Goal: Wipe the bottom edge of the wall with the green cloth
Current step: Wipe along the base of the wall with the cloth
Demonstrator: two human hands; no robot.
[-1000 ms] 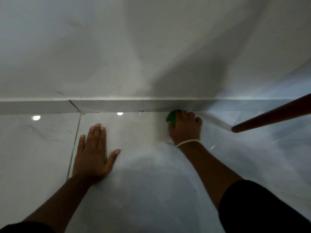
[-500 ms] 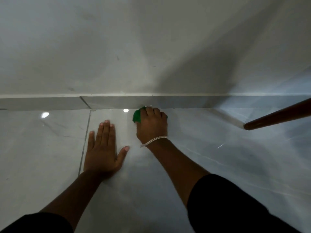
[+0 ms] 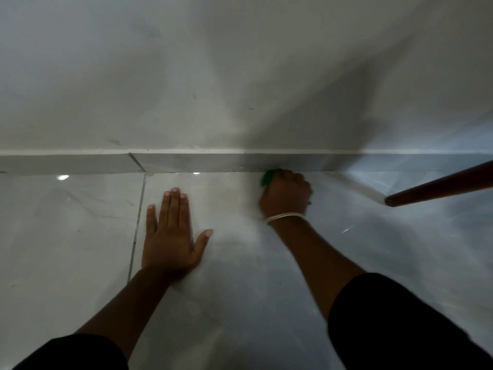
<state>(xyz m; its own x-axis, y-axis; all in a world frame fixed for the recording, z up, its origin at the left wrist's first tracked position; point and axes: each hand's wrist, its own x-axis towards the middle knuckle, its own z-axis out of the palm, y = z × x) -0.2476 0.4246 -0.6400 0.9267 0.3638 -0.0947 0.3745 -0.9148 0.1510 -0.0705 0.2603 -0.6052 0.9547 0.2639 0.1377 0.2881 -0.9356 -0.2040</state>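
Your right hand (image 3: 285, 194) was clenched around the green cloth (image 3: 267, 177), knuckles up, pressing it into the seam where the skirting (image 3: 80, 163) met the floor (image 3: 66, 236). Only a small wad of the cloth showed, at the far left of your fist, touching the base of the skirting. Your left hand (image 3: 170, 236) lay flat and released on the floor, fingers spread, holding nothing and well apart from the cloth; it looked to be propping you up.

To do this stroke well, you needed the cloth's edge right in the seam, not riding on the floor just in front of it. With so little cloth showing, I judged the contact patch narrow, so slow, overlapping passes would have served better than quick ones. Steady pressure toward the wall mattered more than downward force. The seam to the left, past the joint in the skirting (image 3: 136, 162), looked yet to be reached. On the right, a brown pole (image 3: 440, 186) slanted in close to the floor; a sweep that way risked knocking it.
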